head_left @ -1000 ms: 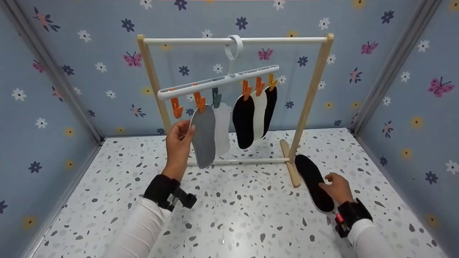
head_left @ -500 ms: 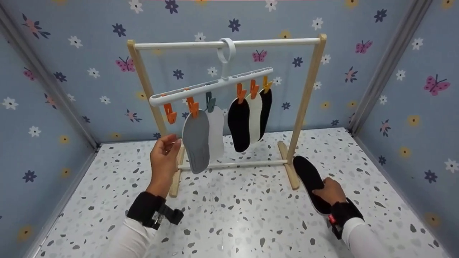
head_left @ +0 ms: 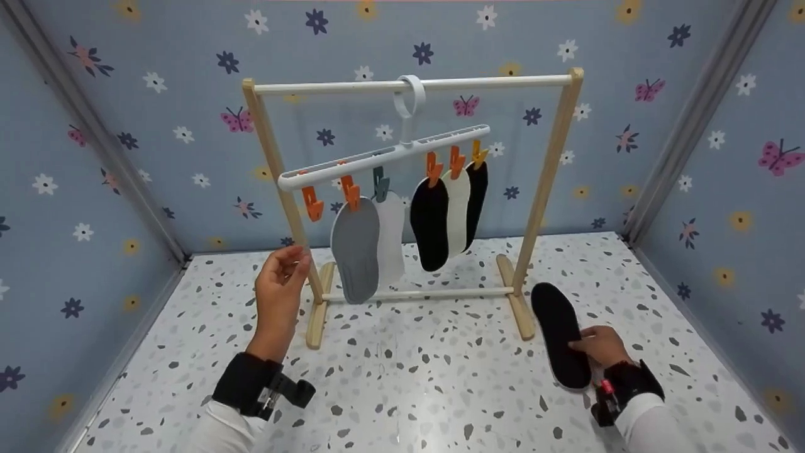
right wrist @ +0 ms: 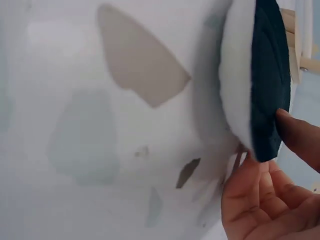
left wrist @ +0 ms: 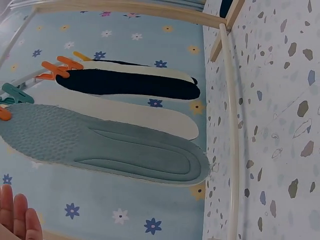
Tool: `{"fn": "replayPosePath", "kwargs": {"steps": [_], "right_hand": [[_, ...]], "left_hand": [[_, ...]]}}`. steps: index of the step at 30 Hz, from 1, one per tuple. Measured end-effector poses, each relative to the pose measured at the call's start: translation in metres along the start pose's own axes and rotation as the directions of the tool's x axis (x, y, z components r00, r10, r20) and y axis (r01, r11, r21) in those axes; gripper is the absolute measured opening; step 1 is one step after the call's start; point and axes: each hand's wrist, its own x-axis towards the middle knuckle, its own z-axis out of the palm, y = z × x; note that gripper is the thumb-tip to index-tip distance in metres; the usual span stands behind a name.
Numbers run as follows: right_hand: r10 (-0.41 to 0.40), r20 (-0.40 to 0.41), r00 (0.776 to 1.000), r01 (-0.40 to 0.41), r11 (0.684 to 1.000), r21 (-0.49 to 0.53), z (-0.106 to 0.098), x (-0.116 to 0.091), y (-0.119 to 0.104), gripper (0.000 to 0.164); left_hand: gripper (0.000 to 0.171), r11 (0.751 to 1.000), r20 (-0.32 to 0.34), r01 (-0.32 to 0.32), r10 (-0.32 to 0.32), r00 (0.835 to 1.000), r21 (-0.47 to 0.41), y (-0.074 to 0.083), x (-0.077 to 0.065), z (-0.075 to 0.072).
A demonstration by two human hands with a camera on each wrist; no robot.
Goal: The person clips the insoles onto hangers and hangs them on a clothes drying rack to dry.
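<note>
My right hand (head_left: 605,346) pinches the edge of a black insole (head_left: 558,330) just right of the rack's foot. In the right wrist view the thumb lies on the insole's dark face (right wrist: 270,75), with fingers behind its pale underside. My left hand (head_left: 280,283) holds nothing, its fingers loosely bent, left of a grey insole (head_left: 356,251). That insole hangs from an orange clip on a white hanger (head_left: 352,165). Beside it hang a white insole (head_left: 391,239), a black insole (head_left: 429,226), a cream insole (head_left: 458,214) and another black insole (head_left: 478,201). An orange clip (head_left: 312,203) at the hanger's left end holds nothing.
The hanger hooks over the white top bar (head_left: 503,82) of a wooden rack (head_left: 546,182). A white lower bar (head_left: 453,293) joins its feet. The speckled surface (head_left: 402,390) is bordered by blue patterned walls (head_left: 704,207).
My left hand has let go of the grey insole and drawn away to the left. My right hand has taken hold of the black insole and lifted it slightly.
</note>
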Motion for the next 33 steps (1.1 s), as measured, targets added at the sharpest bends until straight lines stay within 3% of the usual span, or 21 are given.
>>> {"fn": "replayPosePath", "kwargs": {"steps": [3,6,10,15,26,33], "right_hand": [[0.042,0.076,0.996,-0.055,0.983,0.174,-0.001,-0.002,0.005,0.037],[0.076,0.15,0.986,-0.125,0.927,0.353,0.0,-0.006,0.011,0.029],[0.105,0.196,0.975,-0.19,0.855,0.483,-0.001,-0.014,0.016,0.029],[0.11,0.199,0.974,-0.195,0.851,0.488,-0.001,-0.029,0.014,0.045],[0.118,0.164,0.979,-0.187,0.834,0.52,0.001,-0.054,0.0,0.033],[0.152,0.164,0.975,-0.213,0.856,0.471,0.007,-0.061,-0.014,0.045]], "left_hand": [[0.04,1.0,0.002,0.009,-0.009,1.0,0.014,0.005,-0.001,-0.003],[0.04,1.0,0.0,0.011,-0.011,1.0,0.022,0.008,-0.001,-0.004],[0.04,0.999,-0.004,0.002,-0.001,1.0,0.041,0.012,-0.001,-0.005],[0.036,0.998,-0.002,-0.028,0.028,1.0,0.055,0.016,-0.004,-0.01],[0.038,0.99,0.014,-0.115,0.114,0.993,0.082,0.029,0.001,-0.01],[0.042,0.979,0.021,-0.172,0.171,0.985,0.112,0.04,0.006,-0.003]]}}
